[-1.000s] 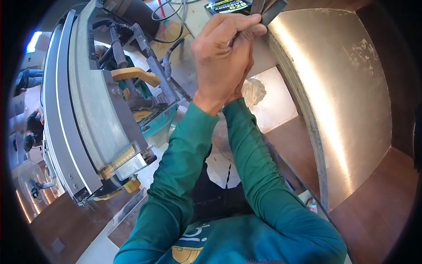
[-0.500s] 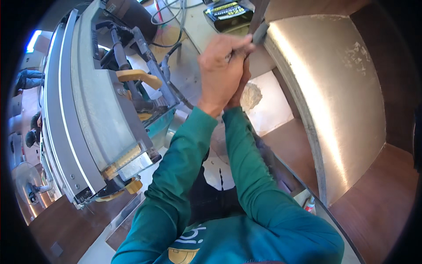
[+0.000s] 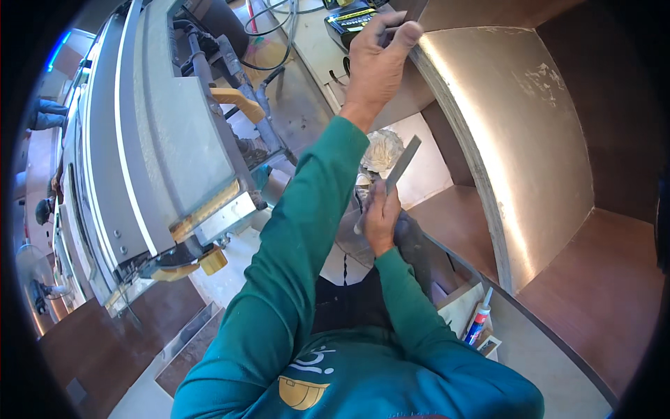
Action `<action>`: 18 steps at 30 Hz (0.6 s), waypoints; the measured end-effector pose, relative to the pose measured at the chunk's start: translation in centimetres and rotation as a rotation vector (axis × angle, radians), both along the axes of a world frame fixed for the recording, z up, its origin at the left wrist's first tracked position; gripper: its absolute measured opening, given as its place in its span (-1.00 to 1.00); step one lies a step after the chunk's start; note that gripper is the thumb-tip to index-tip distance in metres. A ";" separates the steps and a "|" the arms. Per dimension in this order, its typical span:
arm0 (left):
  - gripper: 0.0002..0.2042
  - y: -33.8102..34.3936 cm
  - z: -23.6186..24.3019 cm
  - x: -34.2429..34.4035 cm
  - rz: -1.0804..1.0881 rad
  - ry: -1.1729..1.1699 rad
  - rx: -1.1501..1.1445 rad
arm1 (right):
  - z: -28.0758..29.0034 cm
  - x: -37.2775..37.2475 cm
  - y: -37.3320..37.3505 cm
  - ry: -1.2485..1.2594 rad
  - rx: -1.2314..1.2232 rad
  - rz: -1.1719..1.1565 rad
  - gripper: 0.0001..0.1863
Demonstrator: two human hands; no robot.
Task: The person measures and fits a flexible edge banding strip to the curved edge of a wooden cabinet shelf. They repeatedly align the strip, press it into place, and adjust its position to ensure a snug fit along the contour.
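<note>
My left hand (image 3: 373, 66) is raised at the top beside a dark upright board edge (image 3: 415, 10), fingers bent and apart; I cannot tell whether it touches the board. Lower, my right hand (image 3: 380, 216) is closed on a narrow, flat grey strip (image 3: 403, 162), angled up to the right. Behind it lies a crumpled pale wad (image 3: 380, 150) on a light board. To the right is a curved metallic panel (image 3: 530, 140) with a rough edge, set between brown boards. A black-and-yellow package (image 3: 349, 21) sits near my left hand.
A large grey machine (image 3: 160, 153) with yellow handles fills the left side. Cables (image 3: 286, 49) coil at the top. A sealant tube (image 3: 479, 322) stands at lower right. At the far left are a fan (image 3: 40, 290), a co-worker's legs (image 3: 47, 115) and another person (image 3: 43, 209).
My hands have come apart: the left moved up, and the right dropped lower with the grey strip in it. The view has shifted slightly, showing more of the sealant tube.
</note>
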State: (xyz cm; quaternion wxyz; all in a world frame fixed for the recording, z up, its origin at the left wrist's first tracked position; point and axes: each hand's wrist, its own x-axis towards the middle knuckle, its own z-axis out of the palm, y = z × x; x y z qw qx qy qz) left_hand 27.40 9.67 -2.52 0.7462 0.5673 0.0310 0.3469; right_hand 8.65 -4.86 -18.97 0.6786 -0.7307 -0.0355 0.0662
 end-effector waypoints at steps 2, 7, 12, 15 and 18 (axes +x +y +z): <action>-0.58 0.7 -3.8 0.6 -0.006 0.026 -0.007 | 1.1 -1.2 -0.8 0.031 0.017 0.023 -0.63; -0.52 1.0 -10.2 -2.8 0.016 0.295 0.028 | 3.1 -2.8 -3.6 0.205 0.136 0.037 -0.65; -0.30 -3.2 -2.4 -1.9 0.254 0.164 0.323 | -0.1 -3.1 -5.9 0.237 0.070 0.033 -0.58; -0.18 -7.0 -0.1 -2.6 0.251 0.219 0.459 | -0.1 -2.9 -5.6 0.248 0.044 0.045 -0.57; -0.12 -7.5 2.5 -6.5 0.064 0.215 0.505 | -1.1 -2.3 -5.2 0.118 -0.021 0.039 -0.56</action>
